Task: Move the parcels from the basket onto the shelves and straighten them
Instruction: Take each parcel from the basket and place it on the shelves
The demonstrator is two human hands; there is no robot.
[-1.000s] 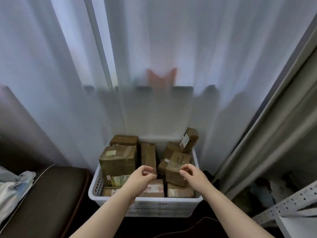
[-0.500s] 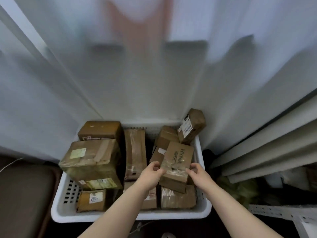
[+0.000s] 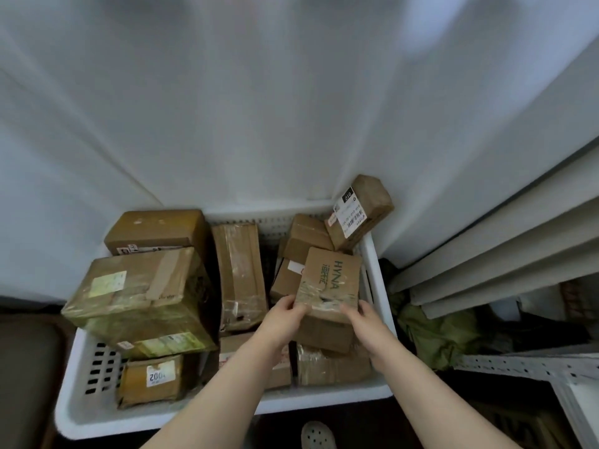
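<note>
Parcel [image 3: 330,283] marked HYNA sits atop the pile in the right half of the basket [image 3: 136,421], long axis running away from us. Our left hand [image 3: 285,311] and right hand [image 3: 363,314] pinch its near corners. Shelf [image 3: 534,367] lies rightward, nearer the right hand.

Both hands, left [image 3: 281,314] and right [image 3: 365,319], grip the HYNA parcel [image 3: 334,280] at the white basket's [image 3: 369,254] right side.
</note>
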